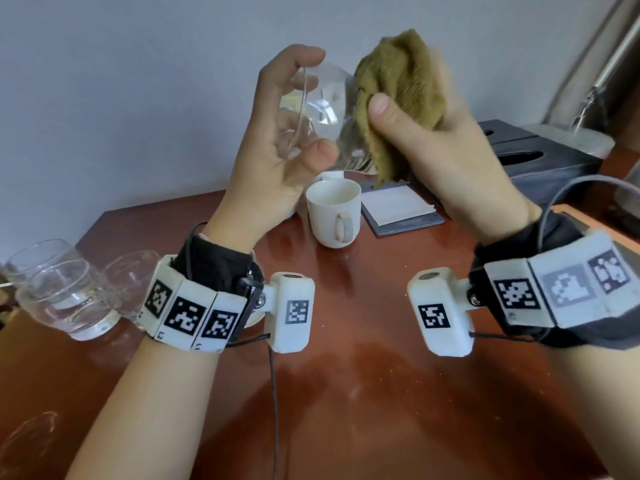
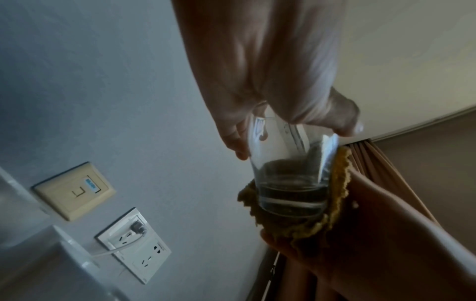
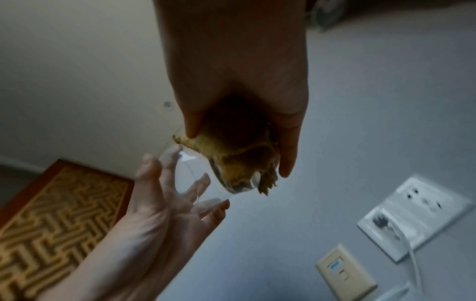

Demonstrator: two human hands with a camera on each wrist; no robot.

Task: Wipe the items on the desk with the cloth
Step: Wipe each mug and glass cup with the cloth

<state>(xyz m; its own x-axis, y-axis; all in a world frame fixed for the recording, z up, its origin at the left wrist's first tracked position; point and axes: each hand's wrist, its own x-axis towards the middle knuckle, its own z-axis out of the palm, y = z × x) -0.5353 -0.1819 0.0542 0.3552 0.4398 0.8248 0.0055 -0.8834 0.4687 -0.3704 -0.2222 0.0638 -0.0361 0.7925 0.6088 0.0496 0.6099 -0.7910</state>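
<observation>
My left hand (image 1: 294, 109) holds a clear drinking glass (image 1: 325, 109) on its side above the desk, fingers and thumb curled round its rim end. My right hand (image 1: 408, 119) grips an olive-green cloth (image 1: 401, 81) and wraps it round the glass's base. In the left wrist view the glass (image 2: 291, 183) points away from my left hand (image 2: 270, 91) with the cloth (image 2: 332, 215) cupped over its thick bottom. The right wrist view shows the cloth (image 3: 239, 158) bunched under my right hand (image 3: 237, 81), pressed on the glass (image 3: 206, 175).
A white mug (image 1: 334, 211) stands mid-desk on the reddish wooden desk (image 1: 346, 375). Three clear glasses (image 1: 62, 292) cluster at the left edge. A notepad (image 1: 398, 207), a black tissue box (image 1: 540, 157) and a lamp base (image 1: 568, 138) sit at the back right.
</observation>
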